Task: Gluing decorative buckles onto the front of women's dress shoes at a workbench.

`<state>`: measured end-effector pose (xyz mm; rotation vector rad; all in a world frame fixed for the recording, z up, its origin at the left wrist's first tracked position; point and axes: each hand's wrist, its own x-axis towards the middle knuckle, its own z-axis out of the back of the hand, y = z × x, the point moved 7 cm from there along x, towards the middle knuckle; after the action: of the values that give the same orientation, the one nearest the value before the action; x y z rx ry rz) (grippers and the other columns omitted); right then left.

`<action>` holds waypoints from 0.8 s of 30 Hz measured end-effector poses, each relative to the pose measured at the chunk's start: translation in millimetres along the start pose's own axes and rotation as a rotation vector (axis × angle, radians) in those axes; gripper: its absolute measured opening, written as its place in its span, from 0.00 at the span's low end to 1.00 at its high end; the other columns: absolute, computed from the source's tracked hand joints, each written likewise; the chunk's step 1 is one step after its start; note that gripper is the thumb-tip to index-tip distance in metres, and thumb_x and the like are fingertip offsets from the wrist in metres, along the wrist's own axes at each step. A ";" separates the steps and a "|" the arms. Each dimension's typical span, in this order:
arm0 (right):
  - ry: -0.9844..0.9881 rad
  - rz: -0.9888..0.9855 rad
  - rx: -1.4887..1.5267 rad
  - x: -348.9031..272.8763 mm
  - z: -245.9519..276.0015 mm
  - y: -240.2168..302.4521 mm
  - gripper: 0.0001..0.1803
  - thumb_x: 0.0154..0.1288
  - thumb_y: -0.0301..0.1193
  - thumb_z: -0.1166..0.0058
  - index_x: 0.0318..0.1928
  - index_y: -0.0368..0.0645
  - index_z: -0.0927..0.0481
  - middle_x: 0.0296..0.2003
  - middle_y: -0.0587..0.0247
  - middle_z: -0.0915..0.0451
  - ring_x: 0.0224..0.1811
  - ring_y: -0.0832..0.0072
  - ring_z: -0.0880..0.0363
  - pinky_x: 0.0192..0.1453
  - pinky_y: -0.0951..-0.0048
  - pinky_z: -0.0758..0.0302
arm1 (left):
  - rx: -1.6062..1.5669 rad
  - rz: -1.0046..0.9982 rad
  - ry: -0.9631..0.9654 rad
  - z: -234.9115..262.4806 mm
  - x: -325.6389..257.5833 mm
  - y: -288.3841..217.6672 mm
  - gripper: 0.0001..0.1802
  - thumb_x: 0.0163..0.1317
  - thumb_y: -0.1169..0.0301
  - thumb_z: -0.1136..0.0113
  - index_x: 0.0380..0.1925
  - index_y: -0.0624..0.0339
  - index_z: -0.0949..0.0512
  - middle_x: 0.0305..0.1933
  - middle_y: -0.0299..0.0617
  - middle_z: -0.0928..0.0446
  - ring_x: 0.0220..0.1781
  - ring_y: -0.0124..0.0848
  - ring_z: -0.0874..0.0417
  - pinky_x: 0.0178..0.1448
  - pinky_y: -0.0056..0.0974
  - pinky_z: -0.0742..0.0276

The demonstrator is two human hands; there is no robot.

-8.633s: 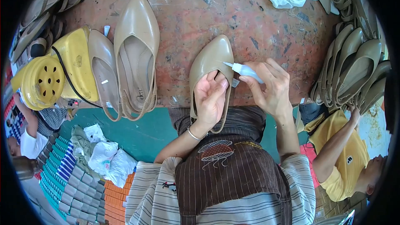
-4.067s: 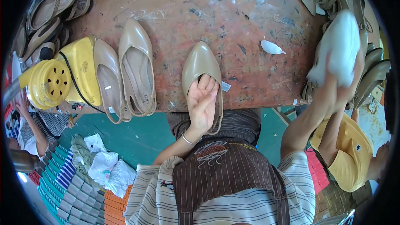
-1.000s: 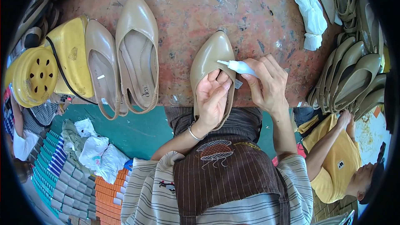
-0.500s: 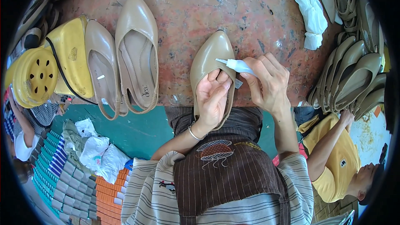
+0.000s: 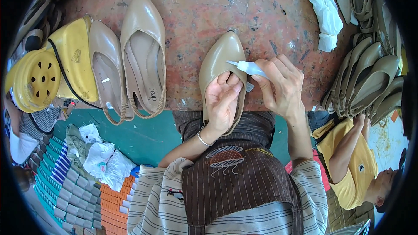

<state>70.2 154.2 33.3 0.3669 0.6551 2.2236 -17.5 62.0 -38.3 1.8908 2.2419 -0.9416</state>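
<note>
1 head-worn fisheye view looks steeply down from close above the worn reddish table (image 5: 196,8), which fills the upper frame. The wearer's torso and forearms enter from the lower edge; the rim bends and darkens, perhaps hiding the outer corners.

The person is wearing a brown pinstriped apron (image 5: 237,178) with an embroidered patch, over a cream top with grey stripes (image 5: 156,200); a thin bangle (image 5: 201,139) is circling the left wrist.

Beige pointed shoe (image 5: 220,67), white glue bottle (image 5: 249,68), yellow fan (image 5: 48,76), white rag (image 5: 326,19), mottled reddish-brown table (image 5: 196,13), brown pinstriped apron (image 5: 235,178).
</note>
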 end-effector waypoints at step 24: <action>-0.493 -0.247 0.199 -1.9 26.0 -71.7 0.24 0.55 0.10 0.59 0.53 0.36 0.27 0.53 0.51 0.24 0.62 0.55 0.29 0.63 0.63 0.31 | 0.052 0.044 -0.149 9.2 -5.0 -0.9 0.11 0.56 0.87 0.50 0.32 0.58 0.36 0.32 0.34 0.41 0.41 0.28 0.34 0.57 0.38 0.36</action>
<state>126.3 202.4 14.5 0.8536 0.6116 1.7443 -20.1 53.1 -43.3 1.8165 2.1034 -1.1040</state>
